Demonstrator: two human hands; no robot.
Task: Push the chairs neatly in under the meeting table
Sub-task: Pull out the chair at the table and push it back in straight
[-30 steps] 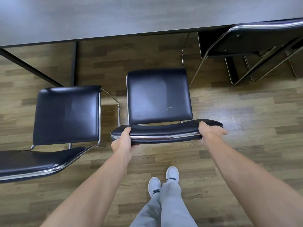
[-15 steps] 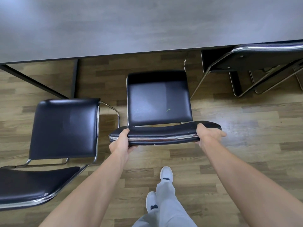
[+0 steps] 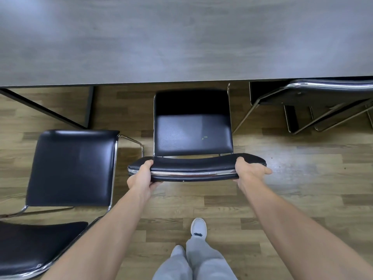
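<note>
A black padded chair (image 3: pixel 192 134) with a chrome frame stands in front of me, facing the grey meeting table (image 3: pixel 181 41). The front of its seat lies in the table's shadow, close to the table edge. My left hand (image 3: pixel 142 175) grips the left end of its backrest top, thumb over the padding. At the right end of that backrest my right hand (image 3: pixel 249 171) holds on the same way. A second black chair (image 3: pixel 72 168) stands to the left, further out from the table. A third chair (image 3: pixel 314 98) at the right sits tucked under the table.
The floor is wood-look planks. A dark slanted table leg (image 3: pixel 66 116) stands at the left, beyond the second chair. My legs and a white shoe (image 3: pixel 198 228) are below the held chair. Bare floor lies to the right of the held chair.
The held chair has moved forward toward the table with both hands on its backrest. I have stepped forward, and the table edge now fills more of the view.
</note>
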